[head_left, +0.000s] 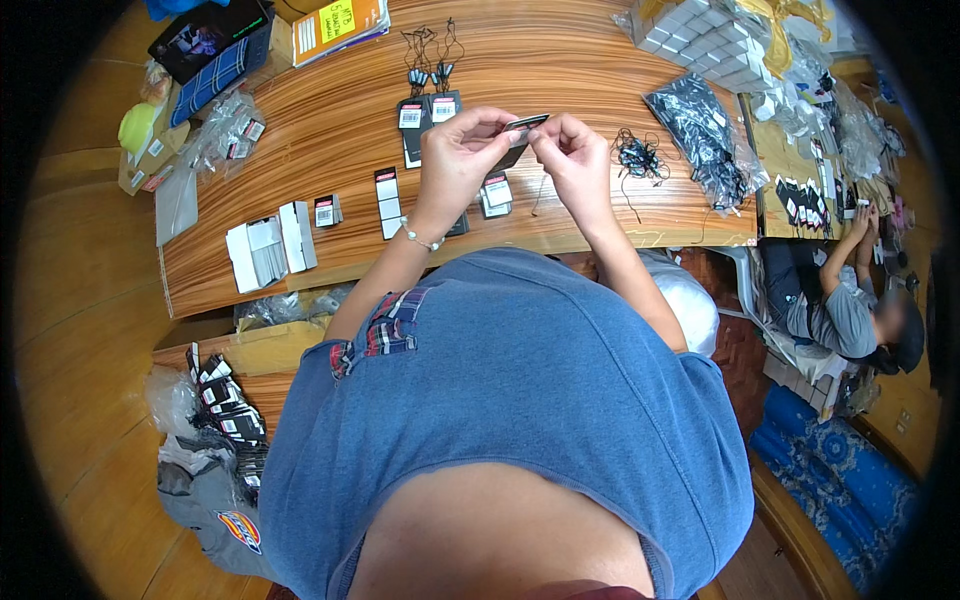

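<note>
Both my hands are raised over the wooden table (330, 130). My left hand (458, 150) and my right hand (572, 152) pinch the two ends of a small dark card tag (525, 124) held between them. A thin black string (541, 190) dangles below my right hand. More black tags with white labels (428, 112) lie on the table just beyond my left hand. A tangle of black strings (638, 157) lies to the right of my right hand.
White boxes (270, 245) and small label cards (326, 211) sit at the left of the table. A clear bag of black pieces (700, 130) and stacked white boxes (700, 40) lie at the right. Another person (850, 300) sits at far right. Bags of tags (225, 405) lie on the floor.
</note>
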`<state>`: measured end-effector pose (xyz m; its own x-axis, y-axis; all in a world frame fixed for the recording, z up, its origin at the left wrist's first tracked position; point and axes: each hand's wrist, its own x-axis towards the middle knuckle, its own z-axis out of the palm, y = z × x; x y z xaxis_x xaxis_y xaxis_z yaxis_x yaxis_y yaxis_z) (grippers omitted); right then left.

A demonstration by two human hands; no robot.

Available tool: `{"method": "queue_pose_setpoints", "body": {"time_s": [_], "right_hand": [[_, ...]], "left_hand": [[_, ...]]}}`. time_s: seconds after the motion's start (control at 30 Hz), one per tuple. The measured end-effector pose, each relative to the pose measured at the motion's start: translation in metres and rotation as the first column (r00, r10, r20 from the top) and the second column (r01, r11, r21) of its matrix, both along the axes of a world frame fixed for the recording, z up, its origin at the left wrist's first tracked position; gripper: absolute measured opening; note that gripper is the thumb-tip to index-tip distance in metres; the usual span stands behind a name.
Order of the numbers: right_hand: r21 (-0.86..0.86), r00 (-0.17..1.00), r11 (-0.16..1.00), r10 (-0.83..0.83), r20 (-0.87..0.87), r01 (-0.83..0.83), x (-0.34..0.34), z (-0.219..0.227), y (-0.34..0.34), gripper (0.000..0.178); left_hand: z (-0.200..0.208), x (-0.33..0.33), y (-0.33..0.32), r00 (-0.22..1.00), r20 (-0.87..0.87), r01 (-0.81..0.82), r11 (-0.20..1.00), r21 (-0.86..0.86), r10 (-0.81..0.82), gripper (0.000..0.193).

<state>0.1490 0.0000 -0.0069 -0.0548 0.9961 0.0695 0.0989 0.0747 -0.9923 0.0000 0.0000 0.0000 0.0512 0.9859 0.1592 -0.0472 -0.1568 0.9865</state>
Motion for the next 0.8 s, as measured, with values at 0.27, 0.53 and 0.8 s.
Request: {"method": "queue_pose_setpoints", "body": {"time_s": [0.27,0.53,0.8], "right_hand": [[-0.209,0.816,0.973,-0.044,-0.577,-0.095,-0.009,-0.007,0.003,0.008],[0.009,0.948,1.000,0.023,-0.317,-0.021,0.000,0.000,0.002,0.009],[-0.200,0.922,0.962,0.099,-0.375,-0.184,0.017,0.002,0.008,0.013]], "left_hand": [[0.007,0.001,-0.002,0.987,-0.159,0.018,0.999,0.034,-0.012,0.016],[0.010,-0.002,-0.001,0.866,-0.477,0.066,0.908,0.414,0.154,0.013],[0.003,-0.001,0.009,0.744,-0.589,0.232,0.703,0.672,0.317,0.012]]}}
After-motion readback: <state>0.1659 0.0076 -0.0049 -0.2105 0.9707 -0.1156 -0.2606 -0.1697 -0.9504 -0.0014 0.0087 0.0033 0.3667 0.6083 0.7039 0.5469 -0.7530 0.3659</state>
